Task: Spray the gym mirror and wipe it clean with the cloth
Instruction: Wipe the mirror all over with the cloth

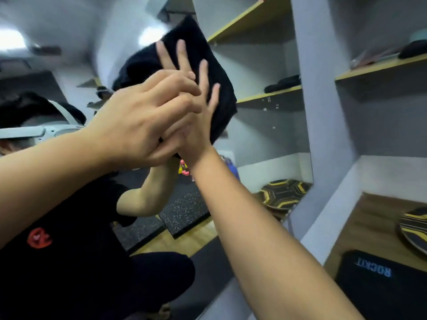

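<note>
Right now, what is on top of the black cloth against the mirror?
The right hand presses flat on the black cloth, fingers spread, and the left hand lies over it. The mirror surface under the cloth is covered, so its state is unseen.
</note>
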Available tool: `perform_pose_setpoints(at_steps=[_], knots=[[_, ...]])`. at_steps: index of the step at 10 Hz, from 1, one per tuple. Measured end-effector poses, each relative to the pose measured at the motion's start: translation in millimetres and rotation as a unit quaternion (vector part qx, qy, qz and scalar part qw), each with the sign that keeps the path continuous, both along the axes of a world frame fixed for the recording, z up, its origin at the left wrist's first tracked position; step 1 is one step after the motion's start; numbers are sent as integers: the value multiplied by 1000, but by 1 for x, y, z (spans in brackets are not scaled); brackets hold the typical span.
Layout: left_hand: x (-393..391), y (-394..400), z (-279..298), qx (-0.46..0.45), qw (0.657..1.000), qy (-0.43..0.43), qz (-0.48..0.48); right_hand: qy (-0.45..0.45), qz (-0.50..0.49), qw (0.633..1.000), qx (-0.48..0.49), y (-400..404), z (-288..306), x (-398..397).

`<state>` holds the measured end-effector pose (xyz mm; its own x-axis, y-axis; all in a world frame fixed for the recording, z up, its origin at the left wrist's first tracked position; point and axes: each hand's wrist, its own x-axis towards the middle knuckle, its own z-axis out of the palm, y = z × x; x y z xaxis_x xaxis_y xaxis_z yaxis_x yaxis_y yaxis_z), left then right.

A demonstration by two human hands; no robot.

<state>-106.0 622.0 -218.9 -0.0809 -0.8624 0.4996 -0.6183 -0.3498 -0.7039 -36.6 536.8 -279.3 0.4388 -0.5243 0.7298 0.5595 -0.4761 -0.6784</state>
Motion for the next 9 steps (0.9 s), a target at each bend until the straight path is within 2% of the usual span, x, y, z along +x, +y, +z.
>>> perform_pose_setpoints(at_steps=[1,2,3,4,5,6,7,8,9], knots=[[18,-15,-9,92,994,-4,59,68,-74,993,-66,-33,-61,5],[35,-24,-17,125,987,20,95,148,-38,986,65,-31,-153,9],[55,-30,-27,161,979,8,121,233,-48,951,195,-31,-241,9],[71,-26,-27,154,975,-32,158,305,-47,909,279,-21,-296,1],[73,-29,-33,147,968,-72,189,332,-24,881,335,-29,-312,9],[70,-30,-32,144,963,-83,211,321,-1,875,363,-46,-290,19],[70,-30,-32,133,968,-88,193,278,-4,906,321,-70,-243,30],[65,-30,-29,100,985,-52,131,201,-18,955,217,-85,-166,41],[55,-27,-19,5,997,60,40,102,-33,992,70,-85,-53,40]])
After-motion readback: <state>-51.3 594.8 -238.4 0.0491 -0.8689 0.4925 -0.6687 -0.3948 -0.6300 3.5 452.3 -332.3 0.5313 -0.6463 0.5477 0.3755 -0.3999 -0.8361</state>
